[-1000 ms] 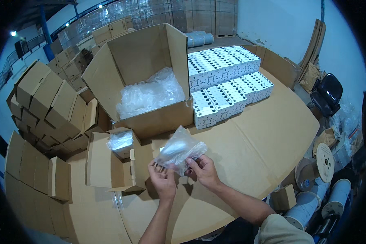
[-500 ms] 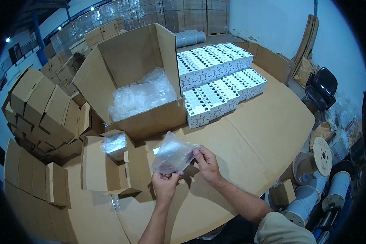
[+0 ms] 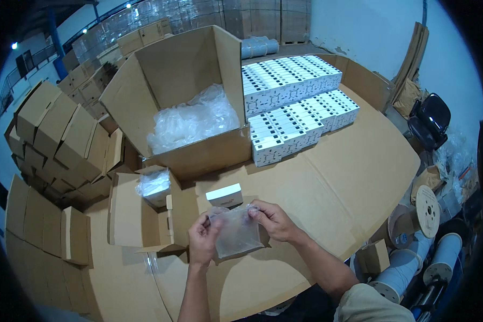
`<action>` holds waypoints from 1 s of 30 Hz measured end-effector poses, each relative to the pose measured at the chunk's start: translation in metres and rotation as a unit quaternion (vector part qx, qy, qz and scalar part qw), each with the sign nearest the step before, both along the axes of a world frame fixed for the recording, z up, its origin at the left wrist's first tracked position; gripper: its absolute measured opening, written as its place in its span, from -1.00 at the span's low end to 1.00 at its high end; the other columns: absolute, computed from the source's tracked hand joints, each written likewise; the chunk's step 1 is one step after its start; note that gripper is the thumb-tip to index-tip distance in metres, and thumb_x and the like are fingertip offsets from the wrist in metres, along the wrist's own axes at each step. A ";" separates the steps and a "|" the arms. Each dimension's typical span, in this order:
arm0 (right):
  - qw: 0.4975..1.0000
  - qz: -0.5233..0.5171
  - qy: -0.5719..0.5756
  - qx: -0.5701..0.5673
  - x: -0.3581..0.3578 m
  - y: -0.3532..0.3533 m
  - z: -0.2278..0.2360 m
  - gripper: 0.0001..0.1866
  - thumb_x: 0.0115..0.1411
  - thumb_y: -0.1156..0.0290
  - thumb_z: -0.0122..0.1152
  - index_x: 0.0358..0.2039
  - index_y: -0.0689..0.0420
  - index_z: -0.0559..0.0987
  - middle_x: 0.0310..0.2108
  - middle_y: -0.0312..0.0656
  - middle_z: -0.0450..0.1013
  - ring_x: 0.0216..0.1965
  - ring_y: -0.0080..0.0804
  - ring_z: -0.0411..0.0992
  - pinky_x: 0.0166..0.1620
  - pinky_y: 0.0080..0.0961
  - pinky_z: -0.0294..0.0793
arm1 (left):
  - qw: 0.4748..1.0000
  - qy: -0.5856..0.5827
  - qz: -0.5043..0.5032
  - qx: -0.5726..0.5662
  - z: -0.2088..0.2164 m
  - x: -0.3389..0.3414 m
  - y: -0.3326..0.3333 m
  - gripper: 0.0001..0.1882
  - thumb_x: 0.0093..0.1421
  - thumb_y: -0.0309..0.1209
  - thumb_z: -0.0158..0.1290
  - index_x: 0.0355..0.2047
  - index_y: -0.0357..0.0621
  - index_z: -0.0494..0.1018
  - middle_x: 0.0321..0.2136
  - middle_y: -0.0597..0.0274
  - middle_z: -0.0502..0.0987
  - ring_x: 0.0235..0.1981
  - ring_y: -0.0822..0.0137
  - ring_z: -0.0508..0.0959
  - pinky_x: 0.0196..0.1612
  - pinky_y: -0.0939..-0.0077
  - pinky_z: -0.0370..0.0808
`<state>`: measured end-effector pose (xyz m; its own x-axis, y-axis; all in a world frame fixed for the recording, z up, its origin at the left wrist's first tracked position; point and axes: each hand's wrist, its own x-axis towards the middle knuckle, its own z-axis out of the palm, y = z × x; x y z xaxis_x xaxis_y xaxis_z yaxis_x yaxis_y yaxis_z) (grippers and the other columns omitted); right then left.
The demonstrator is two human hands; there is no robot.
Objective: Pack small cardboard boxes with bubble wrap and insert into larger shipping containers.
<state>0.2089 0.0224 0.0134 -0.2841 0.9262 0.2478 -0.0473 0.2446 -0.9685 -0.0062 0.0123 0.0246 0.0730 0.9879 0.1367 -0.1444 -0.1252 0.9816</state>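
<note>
Both hands grasping clear plastic bag [image 3: 236, 233] by top corners: left hand [image 3: 203, 240] at 9 o'clock, right hand [image 3: 271, 220] at 3. Small white box [image 3: 225, 195] on table [image 3: 359, 172] at 12 o'clock, just beyond bag.

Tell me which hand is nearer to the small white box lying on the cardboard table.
The left hand is slightly nearer: its fingertips sit just below the small white box. The right hand is lower right of the box. Both pinch the clear plastic bag.
</note>
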 end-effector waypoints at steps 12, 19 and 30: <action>0.994 0.014 -0.107 -0.008 -0.009 -0.002 -0.002 -0.82 0.41 0.43 0.07 -0.25 0.29 0.55 -0.42 -0.29 0.43 -0.36 -0.58 0.33 -0.25 -0.52 0.39 | 0.973 0.076 0.214 0.047 -0.016 0.017 -0.007 -0.82 0.37 -0.36 0.15 -0.30 -0.25 0.52 -0.49 0.42 0.49 -0.46 0.61 0.44 -0.36 0.69 0.41; 0.960 0.024 0.155 -0.232 -0.014 -0.001 -0.020 -0.79 0.36 0.39 0.23 -0.07 0.21 0.62 -0.29 -0.34 0.55 -0.26 -0.63 0.46 -0.21 -0.58 0.48 | 0.981 0.020 0.163 0.100 -0.021 0.023 -0.010 -0.58 0.12 -0.34 0.41 -0.13 -0.19 0.45 -0.27 0.36 0.48 -0.27 0.51 0.49 -0.22 0.61 0.46; 0.948 -0.085 0.246 -0.183 -0.031 -0.006 -0.009 -0.76 0.40 0.40 0.17 -0.01 0.24 0.55 -0.20 -0.22 0.56 -0.14 -0.57 0.49 -0.03 -0.53 0.49 | 0.969 0.061 0.225 0.081 -0.023 0.021 -0.008 -0.41 -0.01 -0.51 0.47 -0.03 -0.15 0.38 -0.21 0.30 0.47 -0.23 0.46 0.53 -0.16 0.61 0.50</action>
